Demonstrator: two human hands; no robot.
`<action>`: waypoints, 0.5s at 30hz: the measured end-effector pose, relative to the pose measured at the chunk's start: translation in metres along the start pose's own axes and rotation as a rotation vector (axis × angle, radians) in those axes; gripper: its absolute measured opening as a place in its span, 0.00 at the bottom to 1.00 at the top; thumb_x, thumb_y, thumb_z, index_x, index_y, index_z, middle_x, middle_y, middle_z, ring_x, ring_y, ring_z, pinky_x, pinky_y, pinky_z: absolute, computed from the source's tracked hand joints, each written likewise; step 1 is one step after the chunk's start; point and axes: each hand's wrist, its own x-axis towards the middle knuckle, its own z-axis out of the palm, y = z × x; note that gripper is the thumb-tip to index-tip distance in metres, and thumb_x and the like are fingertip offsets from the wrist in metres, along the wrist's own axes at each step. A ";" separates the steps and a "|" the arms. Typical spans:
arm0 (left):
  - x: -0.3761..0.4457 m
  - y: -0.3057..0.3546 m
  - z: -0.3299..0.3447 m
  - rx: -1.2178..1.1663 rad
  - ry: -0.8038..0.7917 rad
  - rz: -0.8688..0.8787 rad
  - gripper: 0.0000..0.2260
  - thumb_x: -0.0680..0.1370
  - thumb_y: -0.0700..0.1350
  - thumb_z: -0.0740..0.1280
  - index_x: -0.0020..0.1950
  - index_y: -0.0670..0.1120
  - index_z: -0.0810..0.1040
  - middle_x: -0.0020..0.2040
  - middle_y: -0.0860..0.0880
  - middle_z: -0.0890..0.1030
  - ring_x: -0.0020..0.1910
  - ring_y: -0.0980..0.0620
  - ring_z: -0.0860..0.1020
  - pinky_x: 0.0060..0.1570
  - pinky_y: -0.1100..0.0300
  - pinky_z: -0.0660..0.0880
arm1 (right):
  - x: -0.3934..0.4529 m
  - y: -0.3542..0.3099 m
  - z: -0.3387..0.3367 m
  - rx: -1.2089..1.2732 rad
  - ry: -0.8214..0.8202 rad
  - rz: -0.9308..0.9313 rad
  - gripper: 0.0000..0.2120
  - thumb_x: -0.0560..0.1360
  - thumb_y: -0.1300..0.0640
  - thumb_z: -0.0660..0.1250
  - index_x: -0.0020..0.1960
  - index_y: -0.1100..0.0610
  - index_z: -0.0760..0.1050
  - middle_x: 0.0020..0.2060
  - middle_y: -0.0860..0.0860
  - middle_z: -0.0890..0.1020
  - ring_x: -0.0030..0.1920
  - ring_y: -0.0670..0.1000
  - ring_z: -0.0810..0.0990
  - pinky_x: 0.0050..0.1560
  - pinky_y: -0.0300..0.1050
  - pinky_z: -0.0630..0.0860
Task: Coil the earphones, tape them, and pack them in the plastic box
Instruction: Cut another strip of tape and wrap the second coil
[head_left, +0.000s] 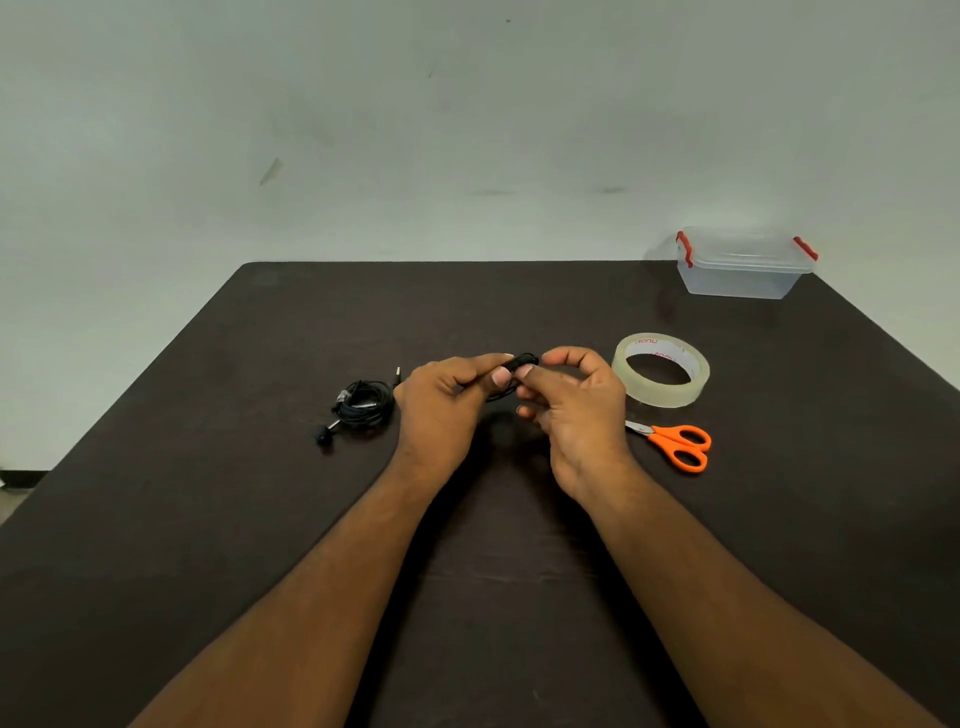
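Your left hand (441, 400) and right hand (576, 405) pinch a black coiled earphone cable (522, 362) between them above the table (208, 519), apparently bundled tight. A second black earphone bundle (363, 405) lies left of your hands. The lidded clear plastic box (745, 267) looks empty.

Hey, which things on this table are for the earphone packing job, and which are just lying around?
For the job:
black earphones held in both hands
clear tape roll
orange-handled scissors
clear plastic box with red clips
coiled black earphones on the table

Lying about:
nothing visible
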 end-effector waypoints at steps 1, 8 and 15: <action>0.000 0.002 0.000 -0.049 0.003 -0.024 0.09 0.74 0.35 0.71 0.53 0.40 0.83 0.47 0.46 0.85 0.46 0.55 0.84 0.49 0.61 0.79 | 0.000 0.000 0.000 0.008 -0.004 0.003 0.12 0.70 0.71 0.70 0.45 0.57 0.72 0.31 0.54 0.80 0.30 0.48 0.78 0.28 0.41 0.74; 0.003 0.014 -0.008 -0.244 -0.102 -0.240 0.25 0.73 0.36 0.72 0.69 0.45 0.71 0.41 0.40 0.84 0.43 0.52 0.83 0.52 0.64 0.77 | -0.002 -0.002 0.000 0.056 -0.065 -0.010 0.12 0.70 0.71 0.69 0.46 0.57 0.72 0.31 0.55 0.81 0.30 0.49 0.77 0.30 0.40 0.69; 0.009 0.014 -0.018 -0.333 -0.130 -0.293 0.11 0.71 0.35 0.72 0.53 0.39 0.82 0.42 0.43 0.85 0.41 0.52 0.83 0.46 0.63 0.78 | -0.003 -0.004 0.000 0.080 -0.187 -0.072 0.11 0.71 0.71 0.69 0.43 0.57 0.72 0.32 0.55 0.82 0.30 0.48 0.78 0.30 0.38 0.71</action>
